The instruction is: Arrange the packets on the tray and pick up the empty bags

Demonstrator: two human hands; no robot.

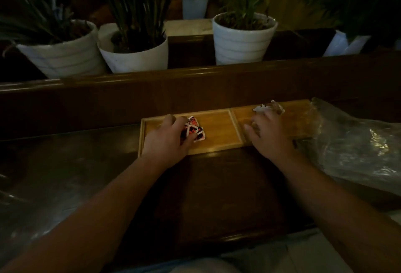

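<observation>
- We see the left hand [167, 140] curled over a cluster of red-and-black sachets [193, 130] in the left compartment of the wooden tray [219, 127].
- The right hand [269, 134] lies in the right compartment, fingers on pale packets [268, 107]; we cannot tell its grip.
- A clear plastic bag [355, 142] covers the tray's right end.

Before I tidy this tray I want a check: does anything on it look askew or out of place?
The clear plastic bag lies crumpled over the right end of the wooden tray. The red packets under the left hand sit in a jumble. The right hand reaches white packets.
</observation>
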